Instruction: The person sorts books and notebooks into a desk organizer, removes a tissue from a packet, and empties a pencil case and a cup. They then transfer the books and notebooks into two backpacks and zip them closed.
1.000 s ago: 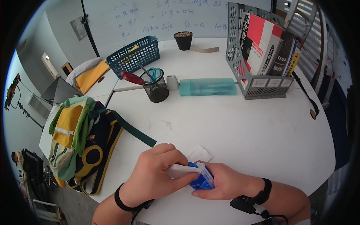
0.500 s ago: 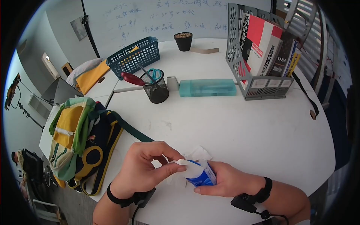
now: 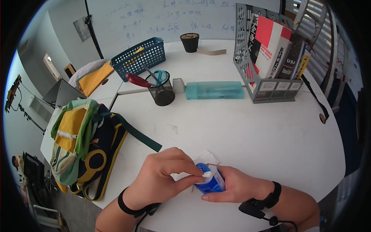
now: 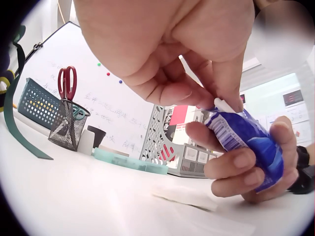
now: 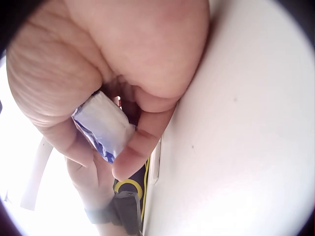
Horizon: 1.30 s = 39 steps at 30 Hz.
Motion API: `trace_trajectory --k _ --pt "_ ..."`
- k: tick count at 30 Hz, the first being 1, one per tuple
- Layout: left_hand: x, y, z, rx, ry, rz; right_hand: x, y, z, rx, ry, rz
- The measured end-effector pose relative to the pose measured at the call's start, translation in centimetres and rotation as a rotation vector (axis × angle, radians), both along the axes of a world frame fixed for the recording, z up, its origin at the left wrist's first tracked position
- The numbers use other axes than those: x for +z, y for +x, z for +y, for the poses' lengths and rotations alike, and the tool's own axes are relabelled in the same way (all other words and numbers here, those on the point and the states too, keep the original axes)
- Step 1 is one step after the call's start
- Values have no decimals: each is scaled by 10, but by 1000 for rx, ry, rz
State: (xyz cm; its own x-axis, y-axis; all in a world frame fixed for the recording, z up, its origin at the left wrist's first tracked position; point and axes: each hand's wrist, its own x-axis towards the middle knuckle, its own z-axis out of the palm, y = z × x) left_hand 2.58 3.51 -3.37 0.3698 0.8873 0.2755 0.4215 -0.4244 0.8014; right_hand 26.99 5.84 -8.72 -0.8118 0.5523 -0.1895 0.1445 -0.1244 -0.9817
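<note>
A blue and white soft packet [image 3: 210,185] is gripped in the right hand [image 3: 241,185], its fingers curled round the side. The left hand [image 3: 164,176] pinches white material at the packet's opening between thumb and fingers. In the left wrist view the packet [image 4: 246,142] shows a barcode, with a white piece [image 4: 224,105] at the left fingertips. The right wrist view shows the packet's pale end [image 5: 106,125] between the right thumb and fingers. Flat on the table behind the hands lies a folded white tissue [image 3: 207,157].
A green and navy backpack [image 3: 83,147] stands at the left, its strap [image 3: 139,135] reaching across the table. Farther back are a mesh pen cup [image 3: 162,94], teal case [image 3: 214,90], blue basket [image 3: 139,58], potted plant [image 3: 190,43] and grey book rack [image 3: 274,96].
The left hand first drew back from the packet with white material between its fingers, then came back to the opening. The right hand stayed nearly in place, and the packet tilted slightly.
</note>
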Motion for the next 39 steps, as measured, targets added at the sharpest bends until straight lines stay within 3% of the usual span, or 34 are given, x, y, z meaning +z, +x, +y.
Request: trace_trajectory --k 3,9,13,15,16,19,20,23,33,36,38,39 --pt "-3 3 -3 -4 -19 31 1 0 1 12 -16 -35" --pt "-9 5 -2 -120 218 161 -2 0 0 9 -15 -1" --pt "3 5 -3 -88 227 181 -11 -1 -2 -36 -81 104" --pt "9 10 -2 142 140 5 -11 -1 -1 -42 -101 147" --pt "7 10 -1 142 140 5 -4 0 0 -15 -188 109" --pt "-5 -1 5 -99 93 37 -3 0 1 -12 -322 100" --pt "-5 -3 4 -98 95 38 -5 1 0 -38 -372 131" --pt "-1 -3 2 -111 -198 -74 -12 5 1 -46 -445 165" --pt "-9 4 2 -107 -248 -72 -8 1 0 -14 -386 160" --pt "-14 2 3 7 -93 -156 -9 2 0 6 -257 150" --pt "-4 -6 2 68 248 -53 -3 2 -1 -71 -358 190" --pt "4 -8 -1 20 282 34 -4 2 1 -72 -357 190"
